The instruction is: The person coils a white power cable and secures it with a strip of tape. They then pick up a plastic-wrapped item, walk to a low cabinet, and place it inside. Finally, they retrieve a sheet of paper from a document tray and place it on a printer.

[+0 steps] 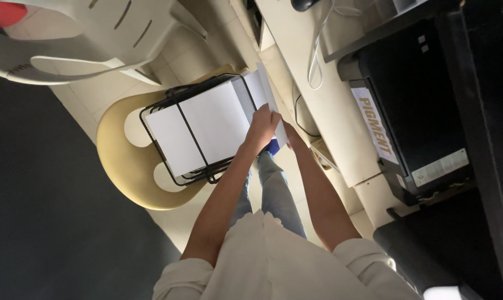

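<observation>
Paper stack (207,125) fills wire tray (168,105) on tan chair (123,166), tiled floor (85,100).

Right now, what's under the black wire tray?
A tan plastic chair carries the black wire tray, which holds white paper. The tray covers most of the chair's seat, so that part is unseen.

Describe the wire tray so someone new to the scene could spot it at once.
Find the tan plastic chair on the pale tiled floor. On its seat sits a black wire tray filled with white paper, just ahead of the left hand. It is the only dark mesh frame there, beside a white chair.
</observation>
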